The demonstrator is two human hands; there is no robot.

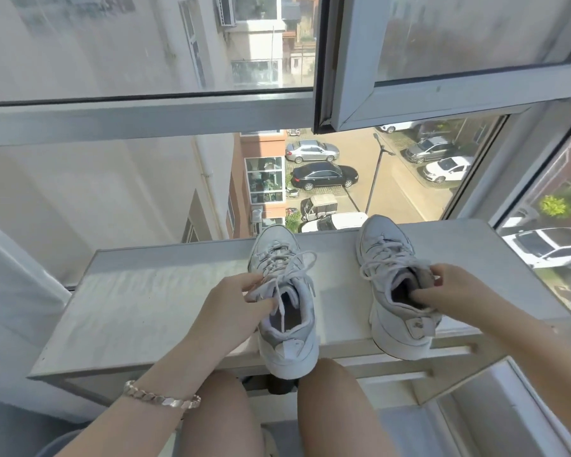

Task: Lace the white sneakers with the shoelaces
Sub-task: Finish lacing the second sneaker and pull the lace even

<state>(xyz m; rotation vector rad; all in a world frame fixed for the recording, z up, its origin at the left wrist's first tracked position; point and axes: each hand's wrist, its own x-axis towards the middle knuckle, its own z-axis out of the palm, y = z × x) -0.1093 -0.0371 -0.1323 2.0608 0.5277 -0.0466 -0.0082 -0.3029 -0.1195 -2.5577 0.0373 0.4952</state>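
White left sneaker (290,351) and right sneaker (397,336) stand apart, shoelaces (385,256) loosely threaded.

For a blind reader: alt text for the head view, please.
The left hand grips the left sneaker, the right hand the right sneaker, at their openings. Both white, loosely laced, stand on a table by an open window.

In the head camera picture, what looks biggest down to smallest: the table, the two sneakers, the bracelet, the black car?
1. table
2. left sneaker and right sneaker, about alike
3. black car and bracelet, too close to rank; the car is just far away
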